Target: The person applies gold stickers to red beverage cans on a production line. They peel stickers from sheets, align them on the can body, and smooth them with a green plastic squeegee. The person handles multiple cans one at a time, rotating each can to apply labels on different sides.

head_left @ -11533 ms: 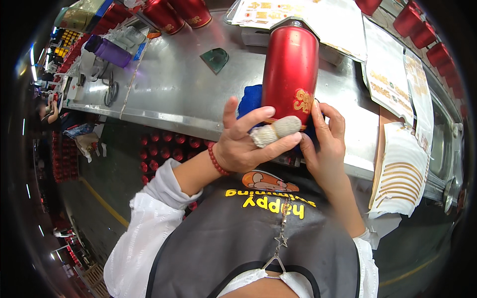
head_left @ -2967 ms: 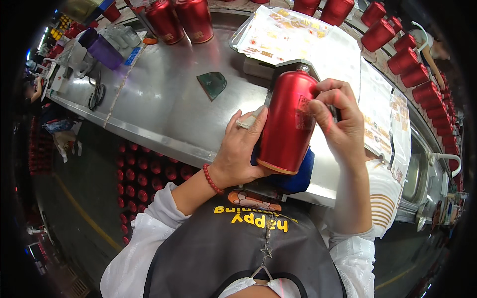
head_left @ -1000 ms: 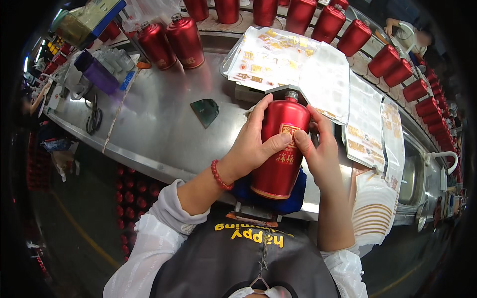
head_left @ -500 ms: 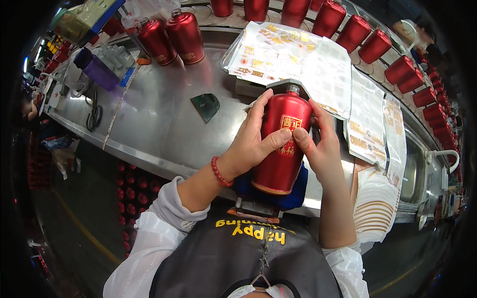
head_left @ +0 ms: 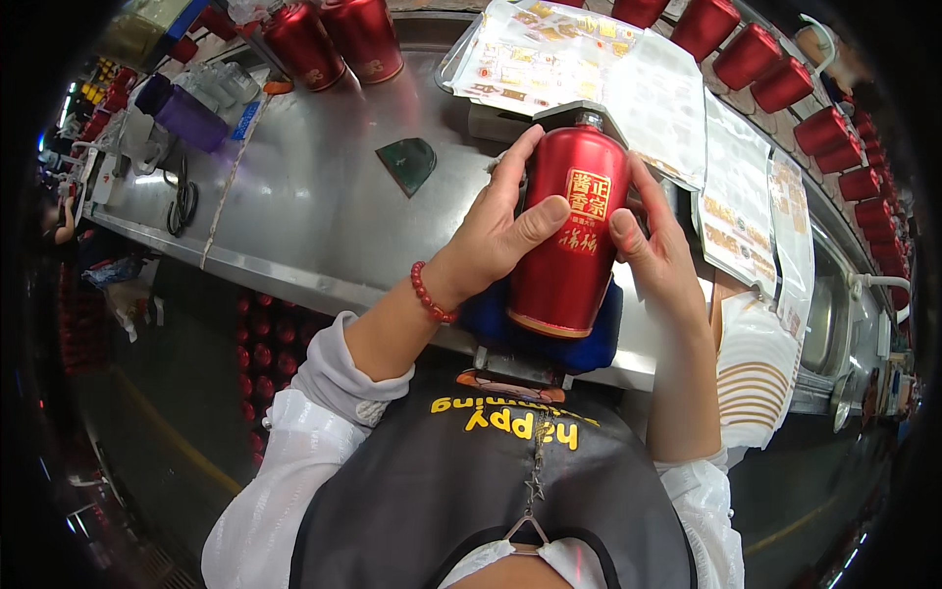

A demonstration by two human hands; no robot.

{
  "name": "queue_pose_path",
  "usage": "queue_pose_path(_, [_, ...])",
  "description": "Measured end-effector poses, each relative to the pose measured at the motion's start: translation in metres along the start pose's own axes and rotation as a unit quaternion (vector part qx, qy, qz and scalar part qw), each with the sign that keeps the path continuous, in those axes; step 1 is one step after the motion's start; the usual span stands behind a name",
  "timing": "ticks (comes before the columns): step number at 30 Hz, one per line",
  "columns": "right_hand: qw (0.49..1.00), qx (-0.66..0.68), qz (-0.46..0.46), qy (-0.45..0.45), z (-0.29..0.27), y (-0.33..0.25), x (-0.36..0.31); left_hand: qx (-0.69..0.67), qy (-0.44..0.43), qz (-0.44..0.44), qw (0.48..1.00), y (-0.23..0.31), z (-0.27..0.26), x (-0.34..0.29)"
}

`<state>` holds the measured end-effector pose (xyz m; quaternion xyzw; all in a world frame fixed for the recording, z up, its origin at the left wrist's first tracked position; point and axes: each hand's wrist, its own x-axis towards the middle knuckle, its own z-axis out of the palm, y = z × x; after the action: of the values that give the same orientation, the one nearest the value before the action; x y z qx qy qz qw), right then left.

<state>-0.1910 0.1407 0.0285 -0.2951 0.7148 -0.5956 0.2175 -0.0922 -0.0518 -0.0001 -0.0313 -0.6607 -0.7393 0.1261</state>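
Note:
A shiny red bottle (head_left: 557, 285) with a gold-printed label and a clear glass neck lies between my hands, its neck pointing away from me. My left hand (head_left: 496, 231), with a red bead bracelet at the wrist, grips its left side. On the other side, my right hand (head_left: 662, 245) holds the bottle with fingers along the edge and thumb raised near the label. Blue cloth (head_left: 481, 319) shows beneath the bottle. Just beyond the neck is a grey metal bracket, partly hidden. A dark green scraper-like piece (head_left: 408, 165) lies to the left on the metal table.
Sheets of gold stickers (head_left: 545, 59) spread behind and to the right of the bottle. Two red bottles (head_left: 361, 44) stand at the far left, near a purple drinking bottle (head_left: 186, 113) and black scissors (head_left: 182, 201). More red bottles (head_left: 746, 54) line a curved conveyor.
My thumbs have moved apart, off the label's middle, so its gold print now shows. Both hands still hold the bottle. The view has shifted, with the far bottles now higher in the picture.

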Motion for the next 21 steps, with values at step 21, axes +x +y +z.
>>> queue_pose_path(21, [0.954,-0.216,-0.200,0.062,-0.017,-0.066,0.021,0.110,0.020,0.001,0.994,0.009,0.006,0.000])
